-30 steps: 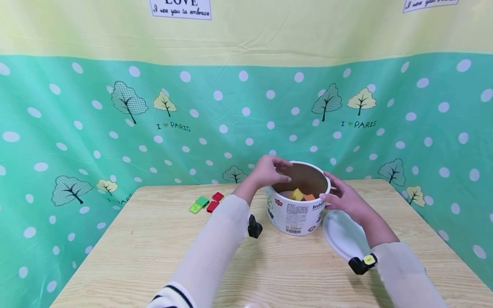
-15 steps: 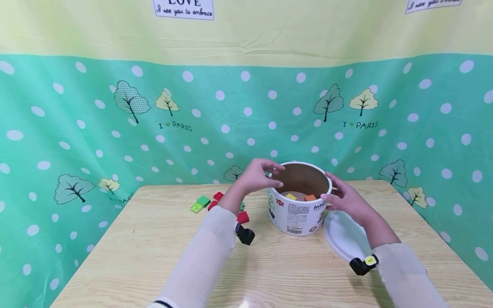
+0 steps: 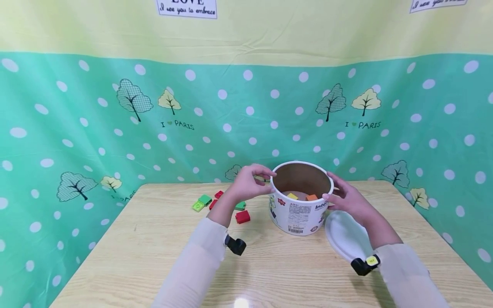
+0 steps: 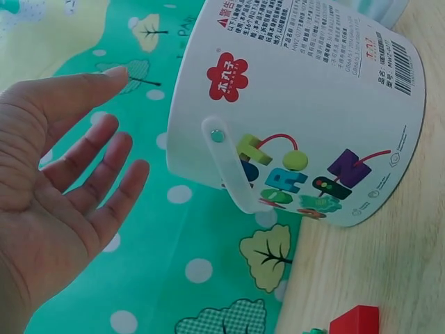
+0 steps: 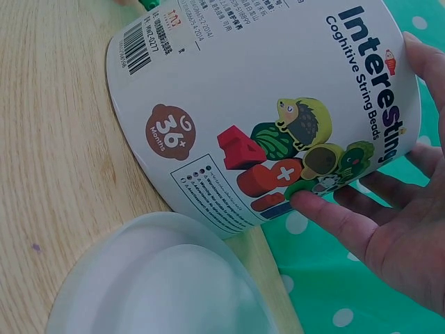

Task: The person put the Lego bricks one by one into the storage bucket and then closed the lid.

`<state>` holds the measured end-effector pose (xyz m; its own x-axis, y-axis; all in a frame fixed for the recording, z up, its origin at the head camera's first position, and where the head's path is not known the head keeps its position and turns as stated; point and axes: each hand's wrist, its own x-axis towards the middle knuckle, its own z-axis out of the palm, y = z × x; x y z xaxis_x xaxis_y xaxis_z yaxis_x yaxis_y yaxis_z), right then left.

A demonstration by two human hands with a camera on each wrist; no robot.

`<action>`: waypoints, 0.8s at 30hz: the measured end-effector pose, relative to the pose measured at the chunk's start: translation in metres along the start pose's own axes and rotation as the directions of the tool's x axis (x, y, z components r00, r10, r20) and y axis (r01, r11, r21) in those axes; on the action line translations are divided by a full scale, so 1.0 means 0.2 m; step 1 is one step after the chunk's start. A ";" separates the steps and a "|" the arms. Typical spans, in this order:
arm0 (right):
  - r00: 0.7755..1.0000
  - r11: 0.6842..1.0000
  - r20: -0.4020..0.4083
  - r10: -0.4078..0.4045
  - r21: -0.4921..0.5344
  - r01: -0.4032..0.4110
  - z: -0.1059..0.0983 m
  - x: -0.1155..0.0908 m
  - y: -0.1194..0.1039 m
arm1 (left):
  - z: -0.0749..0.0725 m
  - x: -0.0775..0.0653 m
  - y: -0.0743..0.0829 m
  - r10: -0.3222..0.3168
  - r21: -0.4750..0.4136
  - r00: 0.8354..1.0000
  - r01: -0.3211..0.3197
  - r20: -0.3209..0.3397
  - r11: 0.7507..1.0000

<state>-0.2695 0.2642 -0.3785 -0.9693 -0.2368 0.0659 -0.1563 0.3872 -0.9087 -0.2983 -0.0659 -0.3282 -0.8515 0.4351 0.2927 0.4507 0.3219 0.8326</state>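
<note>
A round white bucket [image 3: 296, 220] with printed labels stands uncovered on the table. Inside it lie a yellow block [image 3: 292, 196] and an orange block [image 3: 311, 197]; part of the inside is hidden by the near wall. Just left of the rim, my left hand [image 3: 248, 183] has its fingers spread and holds nothing; the left wrist view shows a gap between this hand and the bucket's handle [image 4: 229, 167]. My right hand [image 3: 348, 200] grips the bucket's right side, thumb at the near rim and fingers round the outer wall [image 5: 278, 90].
On the table [image 3: 161, 252] left of the bucket lie a red block [image 3: 242, 217], a green block [image 3: 240, 205], a joined pair of green pieces [image 3: 202, 202] and other red pieces. A pale lid [image 3: 346, 235] lies right of the bucket. A dotted curtain [image 3: 215, 111] hangs behind.
My left hand has moved out of the bucket's opening to the left, uncovering red and green blocks on the table. The yellow block shows lower in the bucket. My right hand stays put.
</note>
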 end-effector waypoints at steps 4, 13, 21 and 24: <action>1.000 1.000 0.000 0.000 -0.005 0.000 0.00 0.00 0.00 | -0.01 -0.03 -0.03 0.049 -0.016 0.998 -0.050 -0.034 0.999; 1.000 1.000 0.000 0.007 -0.008 -0.007 0.00 0.00 0.00 | -0.06 -0.12 -0.07 0.068 -0.066 0.993 -0.075 -0.094 0.995; 1.000 1.000 -0.008 0.012 -0.014 -0.012 0.00 0.01 0.01 | -0.11 -0.19 -0.13 0.071 -0.081 0.988 -0.082 -0.135 0.993; 1.000 1.000 -0.008 0.015 -0.014 -0.015 0.00 0.01 0.01 | -0.13 -0.22 -0.14 0.052 -0.096 0.986 -0.068 -0.158 0.993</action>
<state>-0.2713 0.2641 -0.3803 -0.9729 -0.2242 0.0558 -0.1448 0.4031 -0.9036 -0.2802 -0.1169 -0.3524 -0.8583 0.3129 0.4066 0.4799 0.2094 0.8520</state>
